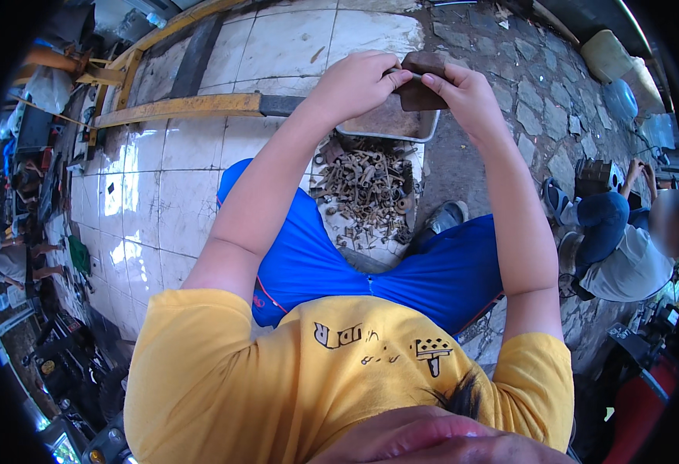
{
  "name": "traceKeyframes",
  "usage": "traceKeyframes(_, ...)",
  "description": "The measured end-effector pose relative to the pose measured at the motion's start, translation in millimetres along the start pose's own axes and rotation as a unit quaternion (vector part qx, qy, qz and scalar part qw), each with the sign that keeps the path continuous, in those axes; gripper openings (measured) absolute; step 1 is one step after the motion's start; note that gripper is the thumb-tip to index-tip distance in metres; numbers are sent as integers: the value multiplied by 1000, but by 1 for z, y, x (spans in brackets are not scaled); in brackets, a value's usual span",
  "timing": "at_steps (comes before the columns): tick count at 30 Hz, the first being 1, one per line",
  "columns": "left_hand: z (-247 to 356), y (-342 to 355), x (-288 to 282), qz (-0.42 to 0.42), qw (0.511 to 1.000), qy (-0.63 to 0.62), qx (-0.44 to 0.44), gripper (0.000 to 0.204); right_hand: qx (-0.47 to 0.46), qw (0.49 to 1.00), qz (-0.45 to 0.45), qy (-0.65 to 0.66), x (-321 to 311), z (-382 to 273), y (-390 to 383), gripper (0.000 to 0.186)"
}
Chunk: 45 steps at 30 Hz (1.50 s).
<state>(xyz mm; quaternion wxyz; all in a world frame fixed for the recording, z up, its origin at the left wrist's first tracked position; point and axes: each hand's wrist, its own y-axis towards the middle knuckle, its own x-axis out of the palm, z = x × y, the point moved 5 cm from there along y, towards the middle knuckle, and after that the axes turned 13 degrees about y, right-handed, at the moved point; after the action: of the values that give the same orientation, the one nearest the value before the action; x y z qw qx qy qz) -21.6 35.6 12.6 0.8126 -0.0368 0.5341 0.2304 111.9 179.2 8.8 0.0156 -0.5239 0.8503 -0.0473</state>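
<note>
Both my hands are stretched out in front of me over a shallow metal tray. Between them is a flat, dark brown piece, rusty or leathery in look; its exact kind is unclear. My left hand pinches its left side with thumb and fingers. On the right edge, my right hand grips it, thumb on the near face. Nearer to me, between my knees, a heap of dirty bolts, nuts and other small metal parts lies on the pale tiles.
A yellow metal frame with dark bars stands on the tiled floor at the left. To the right, a person sits on the stone paving. A blue plastic jug and a red vehicle part are farther out.
</note>
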Motion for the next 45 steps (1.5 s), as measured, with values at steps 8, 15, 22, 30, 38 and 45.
traceKeyframes(8,-9,1,2,58,998,-7,12,34,25,999,25,11,-10,15,6,34)
traceKeyframes(15,-1,2,-2,53,998,-21,8,30,70,989,19,126,1,23,2,32)
traceKeyframes(22,3,-2,-6,80,997,6,16,19,79,986,18,143,3,7,-4,34)
traceKeyframes(30,5,-1,-7,80,996,34,20,18,66,993,14,95,2,15,-2,36)
traceKeyframes(38,3,-2,-3,89,995,32,37,18,83,994,25,63,3,21,-2,37)
traceKeyframes(45,3,-2,-5,82,996,42,10,20,67,986,9,154,7,9,-4,38)
